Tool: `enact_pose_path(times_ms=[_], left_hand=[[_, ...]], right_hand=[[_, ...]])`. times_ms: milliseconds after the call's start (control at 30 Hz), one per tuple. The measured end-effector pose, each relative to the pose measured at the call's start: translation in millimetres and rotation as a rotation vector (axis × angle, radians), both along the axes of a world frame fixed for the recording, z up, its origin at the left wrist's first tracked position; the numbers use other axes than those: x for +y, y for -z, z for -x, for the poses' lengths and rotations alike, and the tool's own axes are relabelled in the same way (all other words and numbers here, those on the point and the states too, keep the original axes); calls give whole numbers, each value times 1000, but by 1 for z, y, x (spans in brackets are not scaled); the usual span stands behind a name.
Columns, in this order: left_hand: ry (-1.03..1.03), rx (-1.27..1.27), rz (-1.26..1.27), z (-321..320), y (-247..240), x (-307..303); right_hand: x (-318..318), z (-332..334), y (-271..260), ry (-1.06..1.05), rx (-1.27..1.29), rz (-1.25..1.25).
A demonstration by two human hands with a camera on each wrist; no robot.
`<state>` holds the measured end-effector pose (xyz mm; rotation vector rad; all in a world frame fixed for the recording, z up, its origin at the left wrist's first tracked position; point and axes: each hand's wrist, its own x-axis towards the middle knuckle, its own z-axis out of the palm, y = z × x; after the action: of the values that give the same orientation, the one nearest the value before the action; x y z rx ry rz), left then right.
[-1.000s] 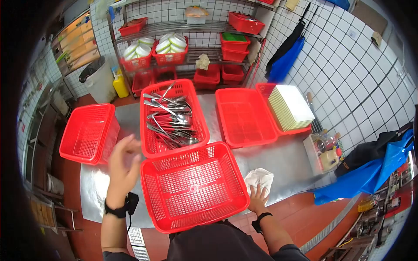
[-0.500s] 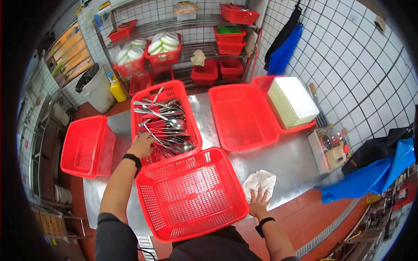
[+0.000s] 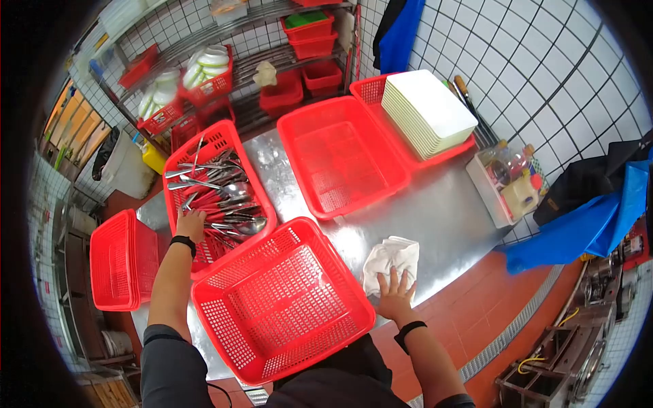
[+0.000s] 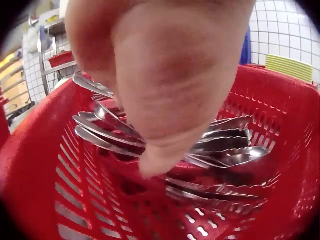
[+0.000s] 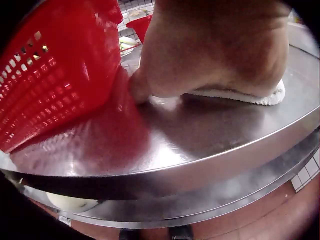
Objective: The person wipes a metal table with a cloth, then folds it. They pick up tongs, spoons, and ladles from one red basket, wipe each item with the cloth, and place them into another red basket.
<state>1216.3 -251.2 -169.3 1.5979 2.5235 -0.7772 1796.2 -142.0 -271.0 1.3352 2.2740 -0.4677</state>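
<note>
Metal cutlery (image 3: 238,190), spoons among it, is heaped in a red perforated basket (image 3: 268,207) set on a steel desk (image 3: 452,234). The heap is reached by the left grip (image 3: 192,226), which is held at the basket's left side; from the left wrist, the hand is seen pointing downward among the handles, but its fingertips are hidden, so how far it is spread and whether any piece is pinched cannot be told. Nearer the body, a second perforated basket (image 3: 279,306) is placed just beside the first, its slotted floor exposed. To the right of that, a white cloth (image 3: 394,253) is laid near the desk's edge and is pressed by the right grip (image 3: 394,296), whose fingers are spread across it, with nothing clasped. Dark bands are worn at both wrists. On the left, nested red baskets (image 3: 126,262) are stacked. Beyond the cloth, a shallow red bin (image 3: 340,149) is set, and behind its right side a pile of pale trays (image 3: 435,105) is held in another red container (image 3: 368,90). Farther right, bottles are kept in a white box (image 3: 487,192) by the tiled wall. At the back, bowls or plates and red tubs are stored on metal shelves, and a blue apron (image 3: 401,34) is hung.
</note>
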Motion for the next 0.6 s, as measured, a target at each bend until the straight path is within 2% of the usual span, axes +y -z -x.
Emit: enact_pose_path(times_ms=[133,233,300,367,600], left_hand=[[11,109,-14,8,15,-6],[78,170,-182,14,28,-15],[55,148,-189,11,27,-17],[-44,68,-169,-3,6,-15],[-60,-7,-143,14,10,-28]], right_hand=[[2,2,-10,-16,-15,17],[4,4,-16,-10,-5,31],[7,7,-21,8,-27,64],[10,10,-25,4,-38,72],[11,16,-32,5,-71,97]])
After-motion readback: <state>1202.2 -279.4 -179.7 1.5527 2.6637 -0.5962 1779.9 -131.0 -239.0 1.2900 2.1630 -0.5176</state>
